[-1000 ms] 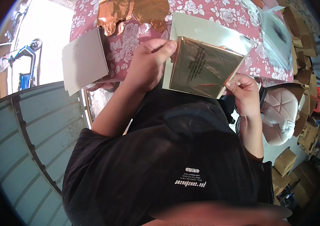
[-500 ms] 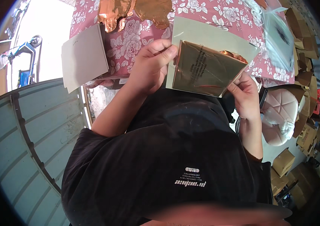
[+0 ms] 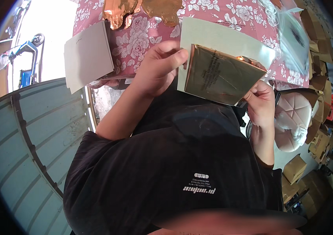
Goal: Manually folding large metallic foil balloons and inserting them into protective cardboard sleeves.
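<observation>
Since the earlier frame, little has been shifted. Left hand [image 3: 156,70] is pinched on the gold pack's [image 3: 221,76] left edge, right hand [image 3: 260,102] on its near-right corner, above the card [image 3: 225,39] on the floral table [image 3: 135,39]. Edges should be kept squared, grip light.

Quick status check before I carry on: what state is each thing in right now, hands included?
Left hand: closed on the left edge of the gold foil packet.
Right hand: pinching the packet's right corner.
Gold foil packet: flat, tilted, held off the table.
Pale card sheet: lying flat on the flowered tablecloth, behind the packet.
Grey card: flat, overhanging the table's left edge.
Clear plastic bag: lying on the table, right side.
</observation>
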`<move>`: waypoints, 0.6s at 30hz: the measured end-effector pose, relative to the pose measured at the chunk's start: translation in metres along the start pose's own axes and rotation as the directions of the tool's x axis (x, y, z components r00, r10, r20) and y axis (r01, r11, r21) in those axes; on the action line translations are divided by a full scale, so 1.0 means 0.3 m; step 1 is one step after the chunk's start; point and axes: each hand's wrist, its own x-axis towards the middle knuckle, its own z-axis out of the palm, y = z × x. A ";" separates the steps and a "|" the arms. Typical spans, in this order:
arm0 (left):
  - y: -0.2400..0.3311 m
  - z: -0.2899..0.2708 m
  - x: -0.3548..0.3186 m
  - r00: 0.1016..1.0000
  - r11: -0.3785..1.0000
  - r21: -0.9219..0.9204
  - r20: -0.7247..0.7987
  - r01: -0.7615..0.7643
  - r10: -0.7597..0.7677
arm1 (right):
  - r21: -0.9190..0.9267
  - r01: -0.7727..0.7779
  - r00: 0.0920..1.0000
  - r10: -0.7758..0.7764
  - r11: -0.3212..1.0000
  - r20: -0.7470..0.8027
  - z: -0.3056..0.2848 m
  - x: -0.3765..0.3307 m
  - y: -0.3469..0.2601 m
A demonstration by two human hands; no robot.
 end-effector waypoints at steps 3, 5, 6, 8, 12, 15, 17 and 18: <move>-0.012 -0.005 0.004 0.999 1.000 0.016 -0.041 0.016 -0.015 | -0.032 -0.047 0.999 0.048 0.998 0.017 0.004 -0.008 -0.002; -0.014 -0.003 0.004 1.000 1.000 0.003 -0.019 -0.023 0.023 | -0.043 -0.069 0.997 0.070 0.997 0.030 0.018 -0.005 -0.011; -0.015 -0.003 0.003 0.998 0.998 -0.011 0.005 -0.060 0.060 | -0.033 -0.067 0.998 0.067 0.997 0.003 0.033 0.000 -0.020; -0.027 -0.038 0.000 0.999 0.999 0.045 -0.030 -0.018 0.019 | -0.022 -0.063 0.998 0.063 0.998 -0.023 0.038 0.005 -0.026; -0.023 -0.006 -0.001 1.000 0.989 0.145 -0.029 0.008 -0.004 | 0.019 -0.047 0.999 0.047 0.999 -0.011 0.013 0.004 0.001; -0.018 -0.014 -0.005 1.000 0.984 0.176 0.027 0.008 -0.013 | -0.006 -0.012 1.000 0.012 1.000 -0.012 0.027 -0.010 0.010; -0.015 -0.003 -0.011 1.000 0.982 0.188 0.018 0.001 -0.005 | -0.020 -0.009 0.999 0.008 1.000 -0.036 0.040 -0.014 0.015; -0.012 0.004 -0.013 1.000 0.980 0.198 0.012 -0.006 0.004 | -0.025 0.008 0.999 -0.009 1.000 -0.036 0.043 -0.014 0.017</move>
